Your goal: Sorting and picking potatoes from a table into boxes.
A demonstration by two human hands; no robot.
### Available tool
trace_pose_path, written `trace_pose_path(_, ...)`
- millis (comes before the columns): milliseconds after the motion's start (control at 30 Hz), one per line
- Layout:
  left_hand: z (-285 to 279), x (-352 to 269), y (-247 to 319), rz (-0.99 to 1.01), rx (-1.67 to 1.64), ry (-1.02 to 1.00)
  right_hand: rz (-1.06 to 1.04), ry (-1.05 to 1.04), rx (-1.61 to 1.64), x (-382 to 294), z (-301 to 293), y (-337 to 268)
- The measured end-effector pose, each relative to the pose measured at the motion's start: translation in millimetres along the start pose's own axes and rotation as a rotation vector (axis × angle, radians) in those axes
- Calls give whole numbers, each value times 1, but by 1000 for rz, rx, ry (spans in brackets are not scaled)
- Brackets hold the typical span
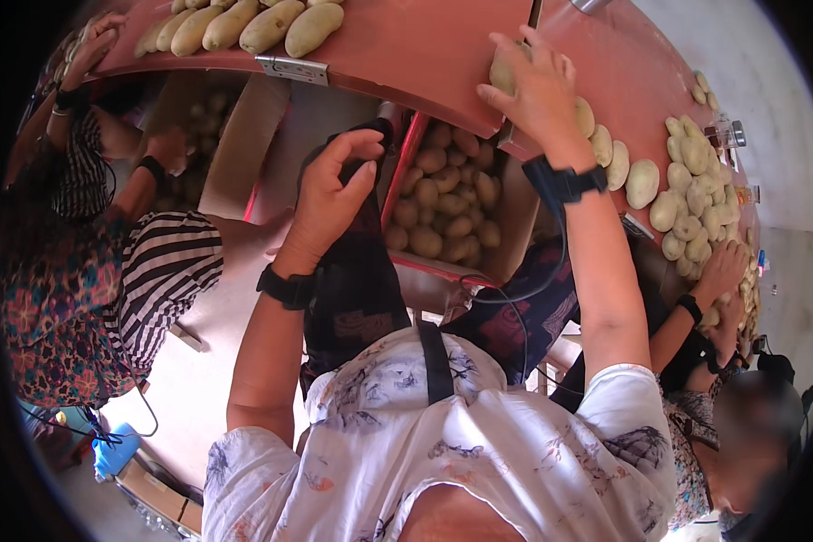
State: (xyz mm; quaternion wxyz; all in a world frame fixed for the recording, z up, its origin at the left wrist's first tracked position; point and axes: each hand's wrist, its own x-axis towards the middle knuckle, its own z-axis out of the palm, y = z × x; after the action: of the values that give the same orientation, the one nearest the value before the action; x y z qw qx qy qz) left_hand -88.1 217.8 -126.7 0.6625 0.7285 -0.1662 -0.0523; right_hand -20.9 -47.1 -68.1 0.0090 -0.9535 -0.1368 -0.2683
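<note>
My right hand [538,95] reaches over the red table [413,61], its fingers around a potato [505,71] near the table's edge. My left hand [335,186] hangs in the air left of the open cardboard box, fingers curled and parted, with nothing in it. Many potatoes [447,203] lie inside that box [522,210], below the table edge. A curved row of potatoes [616,166] runs from beside my right wrist towards a larger pile [698,190] on the right. Another row of potatoes [264,27] lies at the table's far left edge.
A co-worker's hand [169,149] is at another cardboard box [234,156] on the left. Further right, a co-worker's hand [721,271] touches the pile. Metal hinge plates [291,68] sit on the table edge. Glass jars [728,133] stand beyond the pile. A cable [515,298] loops near my lap.
</note>
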Motion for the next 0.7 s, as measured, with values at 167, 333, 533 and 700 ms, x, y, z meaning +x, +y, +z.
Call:
trace_pose_path(167, 0, 5, -14, 357, 1071, 88, 267, -286, 859, -60, -22, -28)
trace_pose_path(333, 1, 19, -34, 214, 1000, 46, 151, -941, 548, -143, 70, -53)
trace_pose_path(533, 3, 13, -27, 184, 1049, 39, -5, -1278, 458, -202, 159, -88)
trace_pose_path(700, 4, 13, -20, 127, 1026, 28, 227, -1234, 532, -194, 143, -85)
